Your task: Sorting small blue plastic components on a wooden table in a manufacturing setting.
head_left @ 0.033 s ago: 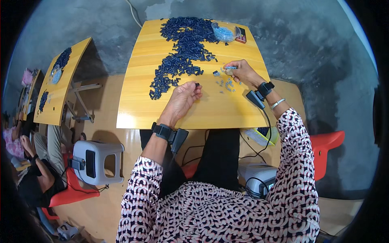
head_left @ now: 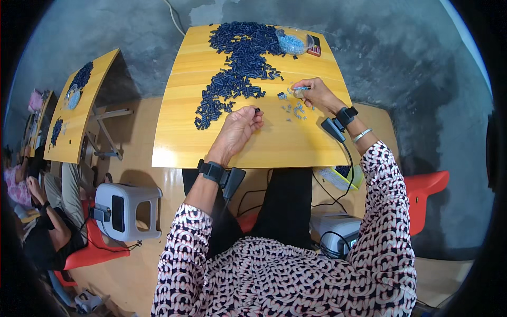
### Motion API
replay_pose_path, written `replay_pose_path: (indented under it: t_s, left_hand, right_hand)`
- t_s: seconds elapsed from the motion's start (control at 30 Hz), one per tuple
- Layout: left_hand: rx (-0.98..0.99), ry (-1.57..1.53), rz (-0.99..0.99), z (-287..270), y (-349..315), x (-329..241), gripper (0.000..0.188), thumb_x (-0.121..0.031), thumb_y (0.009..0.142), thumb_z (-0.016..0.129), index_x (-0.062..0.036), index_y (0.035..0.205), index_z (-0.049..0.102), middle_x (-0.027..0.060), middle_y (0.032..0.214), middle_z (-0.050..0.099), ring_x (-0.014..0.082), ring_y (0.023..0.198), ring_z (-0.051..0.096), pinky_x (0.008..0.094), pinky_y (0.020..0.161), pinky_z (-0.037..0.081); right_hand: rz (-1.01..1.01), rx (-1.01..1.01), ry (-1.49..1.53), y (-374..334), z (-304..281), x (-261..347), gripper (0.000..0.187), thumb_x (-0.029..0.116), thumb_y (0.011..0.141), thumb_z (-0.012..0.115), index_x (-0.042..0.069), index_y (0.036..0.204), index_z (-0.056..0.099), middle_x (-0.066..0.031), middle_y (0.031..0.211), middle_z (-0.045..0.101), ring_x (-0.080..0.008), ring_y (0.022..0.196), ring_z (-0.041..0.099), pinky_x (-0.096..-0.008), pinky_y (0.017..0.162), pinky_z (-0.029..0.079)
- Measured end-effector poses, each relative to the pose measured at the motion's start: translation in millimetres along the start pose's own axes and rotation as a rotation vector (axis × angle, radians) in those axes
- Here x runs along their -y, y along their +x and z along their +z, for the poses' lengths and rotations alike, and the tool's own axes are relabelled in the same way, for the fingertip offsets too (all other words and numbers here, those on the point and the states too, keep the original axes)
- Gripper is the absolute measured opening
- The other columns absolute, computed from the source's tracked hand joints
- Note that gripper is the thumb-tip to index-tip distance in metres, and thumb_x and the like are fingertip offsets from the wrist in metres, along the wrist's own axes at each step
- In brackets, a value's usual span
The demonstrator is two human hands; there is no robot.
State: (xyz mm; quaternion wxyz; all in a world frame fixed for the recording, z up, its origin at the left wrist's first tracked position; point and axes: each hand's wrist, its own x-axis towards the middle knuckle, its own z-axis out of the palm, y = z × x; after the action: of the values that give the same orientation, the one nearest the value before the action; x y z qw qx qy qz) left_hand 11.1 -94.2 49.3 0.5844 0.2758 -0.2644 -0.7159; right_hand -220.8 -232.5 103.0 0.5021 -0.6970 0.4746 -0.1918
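My left hand (head_left: 240, 128) is above the middle of the yellow wooden table (head_left: 211, 150), its fingers pinched on a small dark cylindrical piece (head_left: 257, 110). Farther right, my right hand (head_left: 318, 96) grips a thin light-blue pen-like stick (head_left: 301, 88); its exact kind is too small to make out. Below that stick lie several tiny pale-blue bits (head_left: 299, 111), scattered on the tabletop. One loose dark piece (head_left: 281, 95) rests beside them. A long heap of dark cylindrical pieces (head_left: 244, 66) spreads from the far edge toward my left hand.
At the far right stands a clear bowl (head_left: 308, 38) of light-blue bits, with a dark red box (head_left: 315, 46) alongside. Cables hang from the wrist devices. A green-rimmed bin (head_left: 348, 182) is under the table; a red chair (head_left: 422, 198) is at right. Another person (head_left: 55, 227) sits far left.
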Motion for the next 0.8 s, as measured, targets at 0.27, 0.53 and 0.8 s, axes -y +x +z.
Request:
replay_pose_path:
  t_s: [0.27, 0.53, 0.8]
  left_hand:
    - [0.008, 0.001, -0.013, 0, 1, 0, 0.018, -0.018, 0.091, 0.052, -0.0013, 0.092, 0.056, 0.0046, 0.09, 0.058, 0.0111, 0.08, 0.054, 0.0264, 0.079, 0.047]
    - [-0.002, -0.003, -0.012, -1, 2, 2, 0.017, -0.018, 0.09, 0.052, -0.0014, 0.093, 0.056, 0.0046, 0.091, 0.059, 0.0114, 0.08, 0.054, 0.0267, 0.08, 0.047]
    - [0.007, -0.021, -0.014, -1, 2, 2, 0.017, -0.018, 0.09, 0.052, -0.002, 0.093, 0.057, 0.005, 0.091, 0.06, 0.0113, 0.08, 0.055, 0.027, 0.079, 0.047]
  right_hand:
    - [-0.002, 0.039, -0.008, -4, -4, 3, 0.028, -0.006, 0.078, 0.051, -0.006, 0.106, 0.057, -0.0098, 0.084, 0.062, -0.0076, 0.048, 0.051, -0.021, 0.044, 0.043]
    - [-0.006, 0.058, -0.162, 1, -7, 2, 0.033, -0.006, 0.074, 0.051, -0.008, 0.107, 0.056, -0.0118, 0.09, 0.062, -0.01, 0.052, 0.057, -0.0229, 0.052, 0.048]
    - [-0.036, 0.068, -0.274, -2, -6, 10, 0.033, -0.003, 0.076, 0.052, -0.008, 0.109, 0.056, -0.0127, 0.092, 0.062, -0.0121, 0.057, 0.061, -0.0241, 0.054, 0.05]
